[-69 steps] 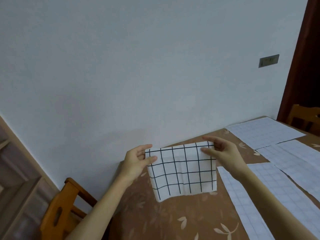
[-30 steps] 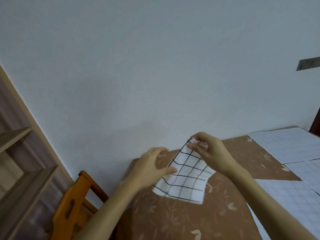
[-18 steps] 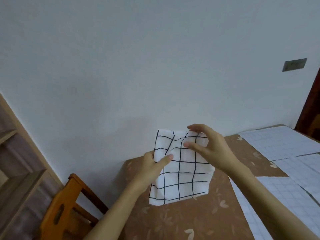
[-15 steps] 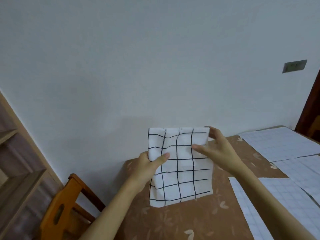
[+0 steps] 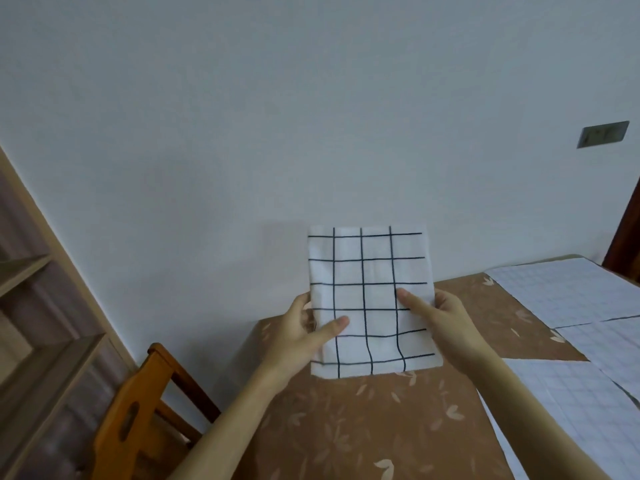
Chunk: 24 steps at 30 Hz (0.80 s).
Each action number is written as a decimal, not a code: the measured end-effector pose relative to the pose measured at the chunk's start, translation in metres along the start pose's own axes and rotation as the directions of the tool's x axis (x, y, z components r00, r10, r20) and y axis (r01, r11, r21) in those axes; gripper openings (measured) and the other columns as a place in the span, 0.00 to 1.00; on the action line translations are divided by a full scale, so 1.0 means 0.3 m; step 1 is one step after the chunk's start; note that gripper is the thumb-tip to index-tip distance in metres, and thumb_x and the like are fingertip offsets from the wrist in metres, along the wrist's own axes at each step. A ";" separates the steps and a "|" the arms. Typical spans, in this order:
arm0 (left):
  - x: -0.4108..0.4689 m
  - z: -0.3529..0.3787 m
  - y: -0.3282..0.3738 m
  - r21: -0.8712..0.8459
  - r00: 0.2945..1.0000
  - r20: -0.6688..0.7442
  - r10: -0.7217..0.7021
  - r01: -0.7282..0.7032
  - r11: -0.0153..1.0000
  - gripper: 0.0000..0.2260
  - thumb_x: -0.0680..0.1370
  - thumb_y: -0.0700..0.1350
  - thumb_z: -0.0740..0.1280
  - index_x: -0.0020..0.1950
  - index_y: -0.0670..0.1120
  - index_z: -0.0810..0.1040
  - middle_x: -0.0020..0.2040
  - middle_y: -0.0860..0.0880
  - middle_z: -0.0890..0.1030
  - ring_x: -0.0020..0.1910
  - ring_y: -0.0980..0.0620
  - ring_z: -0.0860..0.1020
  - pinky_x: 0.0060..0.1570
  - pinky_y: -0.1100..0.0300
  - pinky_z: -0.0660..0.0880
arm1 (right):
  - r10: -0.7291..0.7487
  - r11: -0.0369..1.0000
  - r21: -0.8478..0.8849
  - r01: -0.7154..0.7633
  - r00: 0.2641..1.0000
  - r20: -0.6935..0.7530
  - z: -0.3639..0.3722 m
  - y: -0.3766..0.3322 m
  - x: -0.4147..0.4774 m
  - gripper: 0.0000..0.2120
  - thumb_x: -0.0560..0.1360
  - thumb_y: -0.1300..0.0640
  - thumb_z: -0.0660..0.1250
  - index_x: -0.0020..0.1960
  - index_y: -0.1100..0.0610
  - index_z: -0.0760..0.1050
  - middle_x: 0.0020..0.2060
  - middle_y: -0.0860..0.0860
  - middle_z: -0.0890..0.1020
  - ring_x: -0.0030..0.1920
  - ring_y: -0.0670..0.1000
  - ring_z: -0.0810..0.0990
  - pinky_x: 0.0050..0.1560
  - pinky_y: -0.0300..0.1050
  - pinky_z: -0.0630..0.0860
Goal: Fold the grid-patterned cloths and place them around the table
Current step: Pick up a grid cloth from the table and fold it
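Two grips are holding the folded grid-patterned cloth [image 5: 367, 271] upright over the far left corner of the bench [image 5: 346, 427]: left grip [image 5: 301, 337] is pinching its left edge, right grip [image 5: 446, 320] its right edge.

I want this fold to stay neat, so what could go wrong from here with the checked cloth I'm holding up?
The left hand and right hand pinch only the lower half of the cloth; its upper half stands free and may flop open. It is above the table corner by the chair; set there, it could slide off. The right forearm passes over a grid sheet and may drag it.
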<state>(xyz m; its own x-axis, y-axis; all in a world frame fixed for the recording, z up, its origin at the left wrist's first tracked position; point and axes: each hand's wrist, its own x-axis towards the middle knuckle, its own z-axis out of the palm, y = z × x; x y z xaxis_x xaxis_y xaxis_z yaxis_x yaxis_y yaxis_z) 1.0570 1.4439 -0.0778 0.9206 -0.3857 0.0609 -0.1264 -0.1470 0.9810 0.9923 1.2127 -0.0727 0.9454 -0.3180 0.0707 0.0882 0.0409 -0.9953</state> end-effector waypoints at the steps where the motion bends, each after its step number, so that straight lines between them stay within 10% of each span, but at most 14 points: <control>1: -0.011 0.001 -0.006 0.054 1.000 0.004 0.020 -0.020 0.998 0.43 0.66 0.57 0.79 0.76 0.55 0.63 0.59 0.58 0.83 0.58 0.59 0.82 0.57 0.59 0.80 | 0.005 1.000 0.008 -0.005 0.999 -0.037 0.001 0.001 0.007 0.13 0.77 0.53 0.71 0.54 0.62 0.82 0.46 0.56 0.88 0.47 0.58 0.87 0.51 0.57 0.83; 4: -0.045 0.008 -0.023 0.307 0.991 0.037 0.130 -0.135 0.942 0.57 0.61 0.57 0.83 0.79 0.66 0.47 0.70 0.65 0.67 0.67 0.66 0.70 0.63 0.66 0.72 | 0.036 0.999 0.032 -0.032 0.992 -0.117 0.001 0.011 0.025 0.13 0.76 0.52 0.71 0.54 0.61 0.82 0.47 0.56 0.88 0.46 0.57 0.87 0.51 0.57 0.83; 8: -0.051 0.019 -0.043 0.551 0.954 0.128 0.271 -0.296 0.780 0.49 0.69 0.47 0.79 0.78 0.69 0.51 0.79 0.63 0.49 0.74 0.61 0.61 0.71 0.59 0.67 | 0.070 0.995 0.083 -0.060 0.989 -0.130 0.005 0.007 0.032 0.11 0.77 0.56 0.70 0.54 0.63 0.82 0.47 0.57 0.88 0.47 0.58 0.87 0.51 0.55 0.83; 13: -0.034 0.019 -0.042 0.519 0.946 0.062 0.319 -0.304 0.799 0.29 0.72 0.29 0.65 0.70 0.52 0.76 0.73 0.55 0.67 0.65 0.63 0.72 0.55 0.82 0.66 | 0.062 0.997 0.055 -0.054 0.987 -0.148 0.008 0.000 0.030 0.09 0.77 0.57 0.70 0.52 0.63 0.82 0.45 0.57 0.88 0.45 0.57 0.86 0.47 0.51 0.83; 19: -0.011 -0.020 -0.063 0.573 0.936 0.000 0.351 -0.288 0.767 0.17 0.72 0.43 0.66 0.58 0.57 0.82 0.51 0.60 0.85 0.51 0.59 0.82 0.52 0.53 0.80 | 0.064 0.991 0.125 -0.052 0.993 -0.094 -0.009 0.000 0.035 0.18 0.79 0.50 0.68 0.64 0.59 0.75 0.53 0.58 0.85 0.49 0.55 0.86 0.45 0.50 0.81; 24: 0.017 -0.065 -0.053 0.582 0.939 -0.100 0.329 -0.213 0.784 0.14 0.75 0.60 0.66 0.44 0.49 0.77 0.30 0.49 0.76 0.29 0.50 0.72 0.35 0.53 0.75 | -0.138 0.989 0.039 0.143 0.983 -0.119 0.009 0.003 -0.018 0.25 0.80 0.44 0.63 0.73 0.53 0.65 0.53 0.52 0.85 0.54 0.51 0.85 0.55 0.52 0.79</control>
<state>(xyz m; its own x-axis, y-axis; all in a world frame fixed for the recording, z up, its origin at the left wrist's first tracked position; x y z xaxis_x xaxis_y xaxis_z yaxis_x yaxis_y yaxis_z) 1.0709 1.4619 -0.0896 0.8596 -0.3197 0.3985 -0.5107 -0.5635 0.6494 0.9883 1.2171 -0.0738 0.8800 -0.4315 0.1987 0.2351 0.0321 -0.9714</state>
